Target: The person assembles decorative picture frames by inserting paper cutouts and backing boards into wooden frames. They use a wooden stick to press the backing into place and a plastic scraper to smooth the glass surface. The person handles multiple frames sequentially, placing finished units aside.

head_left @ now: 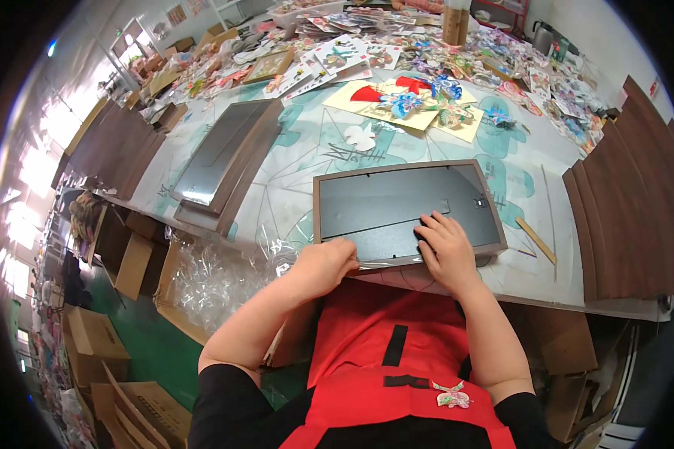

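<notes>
Dark-backed frame [397, 206]: lying back up on the patterned surface [296, 176], at its near edge in front of the person. Left hand [323, 263] is curling at the frame's near-left corner; the fingertips are hidden, so I cannot tell whether that grip is closing on anything. Right hand [447, 251] is resting with its grip open, fingers spreading over the backing by the near rim, presumably steadying it. The back-up placing is probably keeping the backing within reach of both hands.

Around the frame: a wooden stick [538, 239] is lying just to its right; farther right, a brown stack [629, 202] is standing. Left of it, glass-faced frames [228, 153] are lying piled. Beyond it, a white cutout [359, 136] and blue ornaments [402, 105] are lying. Below-left, clear plastic wrap [217, 288] is filling a carton.

Obstruction: the hands are covering parts of the near rim; the stick and piled frames are sitting clear of it.
</notes>
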Demonstrator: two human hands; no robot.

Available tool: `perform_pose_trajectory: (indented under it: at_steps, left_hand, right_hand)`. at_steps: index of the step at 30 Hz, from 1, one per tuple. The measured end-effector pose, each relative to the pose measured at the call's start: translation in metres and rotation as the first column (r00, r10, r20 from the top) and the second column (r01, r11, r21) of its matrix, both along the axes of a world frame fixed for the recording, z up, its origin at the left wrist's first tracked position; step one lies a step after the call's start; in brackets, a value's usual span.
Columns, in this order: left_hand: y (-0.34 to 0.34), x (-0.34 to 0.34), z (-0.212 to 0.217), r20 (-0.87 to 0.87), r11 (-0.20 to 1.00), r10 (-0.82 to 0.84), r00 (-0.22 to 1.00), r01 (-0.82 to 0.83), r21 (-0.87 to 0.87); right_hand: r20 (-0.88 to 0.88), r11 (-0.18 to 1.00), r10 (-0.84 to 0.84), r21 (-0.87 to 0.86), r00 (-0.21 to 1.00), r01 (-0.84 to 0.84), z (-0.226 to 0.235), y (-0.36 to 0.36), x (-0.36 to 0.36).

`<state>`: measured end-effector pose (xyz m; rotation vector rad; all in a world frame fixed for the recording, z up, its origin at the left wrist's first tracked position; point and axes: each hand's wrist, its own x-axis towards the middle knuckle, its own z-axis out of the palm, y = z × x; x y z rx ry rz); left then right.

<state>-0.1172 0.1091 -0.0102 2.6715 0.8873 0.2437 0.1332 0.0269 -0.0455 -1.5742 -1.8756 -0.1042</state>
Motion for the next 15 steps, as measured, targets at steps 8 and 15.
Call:
perform_pose_trajectory:
  at_steps: [8,15]
  left_hand:
    - [-0.052,-0.011,-0.017,0.106,0.892,-0.073,0.992,0.017,0.451]
    - [-0.097,-0.038,-0.069,0.225,0.995,0.079,0.971,-0.09,0.038]
  right_hand:
    - [0.015,0.998,-0.026,-0.055,1.0,0.027,0.004,-0.005,-0.002]
    - [0.005,0.992,-0.017,-0.124,1.0,0.017,0.008,-0.01,-0.003]
